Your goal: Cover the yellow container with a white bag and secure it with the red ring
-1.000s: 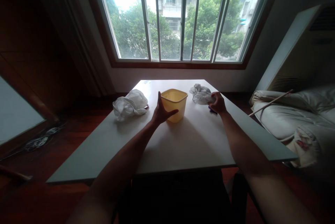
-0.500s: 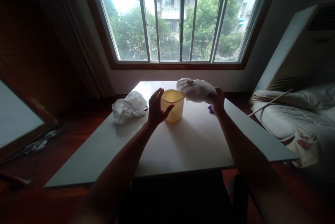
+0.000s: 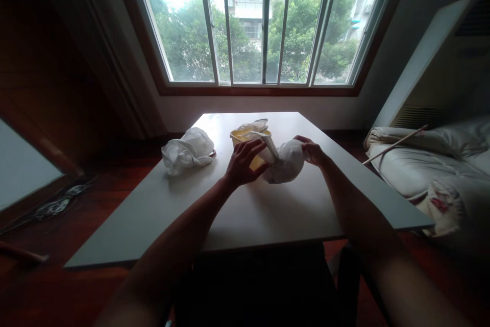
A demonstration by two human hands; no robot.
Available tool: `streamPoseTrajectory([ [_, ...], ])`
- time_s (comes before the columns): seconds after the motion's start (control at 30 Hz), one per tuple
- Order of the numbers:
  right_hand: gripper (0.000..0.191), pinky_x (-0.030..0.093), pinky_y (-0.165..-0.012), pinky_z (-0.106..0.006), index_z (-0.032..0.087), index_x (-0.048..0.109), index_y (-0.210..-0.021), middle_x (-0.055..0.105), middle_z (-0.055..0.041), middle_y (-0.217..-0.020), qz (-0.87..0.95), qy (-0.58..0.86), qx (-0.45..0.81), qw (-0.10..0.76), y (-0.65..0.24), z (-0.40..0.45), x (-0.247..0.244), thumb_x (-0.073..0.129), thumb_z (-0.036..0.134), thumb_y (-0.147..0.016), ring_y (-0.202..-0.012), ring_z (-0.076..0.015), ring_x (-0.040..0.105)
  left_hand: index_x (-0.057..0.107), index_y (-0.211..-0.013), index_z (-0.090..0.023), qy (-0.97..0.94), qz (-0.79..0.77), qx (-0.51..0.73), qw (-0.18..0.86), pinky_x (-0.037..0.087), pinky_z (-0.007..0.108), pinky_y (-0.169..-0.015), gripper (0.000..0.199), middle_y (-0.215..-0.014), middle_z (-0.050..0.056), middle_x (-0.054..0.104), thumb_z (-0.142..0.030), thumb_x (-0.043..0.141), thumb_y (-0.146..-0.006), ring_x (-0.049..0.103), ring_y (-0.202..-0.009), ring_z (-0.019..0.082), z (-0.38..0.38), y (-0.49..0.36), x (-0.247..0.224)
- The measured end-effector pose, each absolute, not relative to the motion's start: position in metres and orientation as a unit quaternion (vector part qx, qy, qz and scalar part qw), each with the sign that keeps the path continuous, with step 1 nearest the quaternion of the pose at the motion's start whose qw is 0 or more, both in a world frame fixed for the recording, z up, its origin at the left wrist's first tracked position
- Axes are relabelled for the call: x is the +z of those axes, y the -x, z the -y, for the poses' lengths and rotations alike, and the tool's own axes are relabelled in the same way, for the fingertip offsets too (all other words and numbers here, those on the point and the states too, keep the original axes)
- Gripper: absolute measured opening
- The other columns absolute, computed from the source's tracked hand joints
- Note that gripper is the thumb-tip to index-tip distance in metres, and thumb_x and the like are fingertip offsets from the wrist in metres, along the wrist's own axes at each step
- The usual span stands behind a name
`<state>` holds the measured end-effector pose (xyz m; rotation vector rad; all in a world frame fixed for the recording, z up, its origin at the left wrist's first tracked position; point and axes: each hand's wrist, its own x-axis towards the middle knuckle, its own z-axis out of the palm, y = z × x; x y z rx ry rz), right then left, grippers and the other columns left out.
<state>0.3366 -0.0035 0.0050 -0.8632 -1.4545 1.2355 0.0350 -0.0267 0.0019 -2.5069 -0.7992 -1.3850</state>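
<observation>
A bulging white plastic bag (image 3: 289, 164) leans down against the right side of a yellow plastic bin (image 3: 238, 136). Its loose, crumpled end (image 3: 254, 127) lies over the bin's rim and partly inside. My right hand (image 3: 313, 152) has its fingers closed on the right side of the bag. In front of the bin is my left hand (image 3: 245, 162), its fingers and thumb apart, with yellow showing in the gap. The fingertips are close to the bag's narrow neck; whether they touch it I cannot tell.
Another crumpled white plastic bag (image 3: 187, 152) lies on the left of the white table (image 3: 268, 220). A wide window (image 3: 264, 26) is behind the table. At right, a thin stick (image 3: 394, 144) rests on a pale padded seat (image 3: 424, 169). Cables (image 3: 57, 204) lie on the floor.
The bag in my right hand has swung down and tilted, its loose end now over the bin's rim. My left hand has moved right, across the bin's front.
</observation>
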Motion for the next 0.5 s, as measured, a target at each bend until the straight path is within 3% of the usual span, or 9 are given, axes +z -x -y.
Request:
streamPoseTrajectory([
  [0.1, 0.033, 0.043, -0.053, -0.026, 0.019, 0.062, -0.087, 0.062, 0.0012, -0.072, 0.634, 0.403, 0.495, 0.437, -0.332, -0.001, -0.006, 0.07, 0.032, -0.058, -0.059, -0.0142, 0.056, 0.07, -0.117, -0.025, 0.849, 0.25, -0.457, 0.089, 0.045, 0.048, -0.103, 0.045, -0.126, 0.012, 0.067, -0.054, 0.067, -0.083, 0.06, -0.12, 0.031, 0.031, -0.036, 0.003],
  [0.2, 0.026, 0.051, -0.07, -0.032, 0.019, 0.066, -0.083, 0.068, -0.0011, -0.081, 0.705, 0.477, 0.361, 0.381, -0.327, -0.008, -0.016, 0.071, 0.025, -0.058, -0.074, -0.0183, 0.062, 0.074, -0.099, -0.025, 0.871, 0.204, -0.441, 0.067, 0.052, 0.039, -0.088, 0.029, -0.102, 0.008, 0.074, -0.049, 0.064, -0.087, 0.068, -0.097, 0.024, 0.036, -0.039, 0.004],
  [0.3, 0.018, 0.051, -0.088, -0.038, 0.02, 0.068, -0.08, 0.072, -0.0047, -0.096, 0.734, 0.498, 0.197, 0.419, -0.324, -0.009, -0.016, 0.063, 0.018, -0.063, -0.094, -0.0221, 0.064, 0.071, -0.074, -0.022, 0.892, 0.204, -0.401, 0.039, 0.05, 0.031, -0.067, 0.034, -0.071, 0.004, 0.07, -0.047, 0.057, -0.092, 0.064, -0.067, 0.017, 0.038, -0.041, 0.004],
  [0.4, 0.02, 0.052, -0.08, -0.034, 0.02, 0.07, -0.083, 0.072, -0.0067, -0.098, 0.743, 0.457, 0.16, 0.461, -0.319, -0.004, -0.007, 0.056, 0.017, -0.069, -0.09, -0.0207, 0.064, 0.066, -0.06, -0.02, 0.901, 0.262, -0.345, 0.02, 0.043, 0.028, -0.057, 0.048, -0.055, 0.003, 0.061, -0.052, 0.052, -0.093, 0.056, -0.053, 0.015, 0.037, -0.041, 0.001],
  [0.5, 0.018, 0.048, -0.064, -0.028, 0.018, 0.073, -0.087, 0.071, -0.0074, -0.097, 0.799, 0.397, 0.208, 0.4, -0.307, 0.004, 0.001, 0.061, 0.023, -0.074, -0.075, -0.0167, 0.061, 0.07, -0.066, -0.02, 0.915, 0.283, -0.287, -0.022, 0.043, 0.028, -0.056, 0.047, -0.058, 0.004, 0.063, -0.054, 0.052, -0.092, 0.057, -0.056, 0.016, 0.031, -0.04, -0.007],
])
